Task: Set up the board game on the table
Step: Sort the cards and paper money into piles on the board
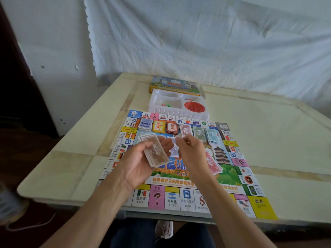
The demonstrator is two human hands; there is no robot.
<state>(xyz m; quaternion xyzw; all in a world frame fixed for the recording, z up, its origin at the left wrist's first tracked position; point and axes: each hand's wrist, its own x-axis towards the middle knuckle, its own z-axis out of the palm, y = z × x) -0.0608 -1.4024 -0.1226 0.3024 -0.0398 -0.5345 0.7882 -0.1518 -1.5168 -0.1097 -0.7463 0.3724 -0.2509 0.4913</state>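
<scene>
1. Brownish play notes, a whole stack (pixel 155 152) that looks wrapped in clear film, lie across the upturned left hand (pixel 140 165). Its fingers curl up around them above the middle of the board (pixel 156 196).
2. The right hand (pixel 190 151) hovers just beside the stack's far end, fingertips drawn together. Blur keeps me from telling whether it pinches a note or nothing.
3. The board lies flat on the table (pixel 268 140). Card piles (pixel 159 126) and sorted note piles (pixel 198 132) stand in a row along its far inner edge, and the white tray (pixel 179 113) is just beyond.
4. Loose pink notes (pixel 214 164) lie fanned on the board beneath the right forearm. I'd worry that a dragging wrist scatters them.
5. The stack is only cradled, not clamped. A sharp tug to peel off a note could tip the lot onto the sorted row and mix the piles.
</scene>
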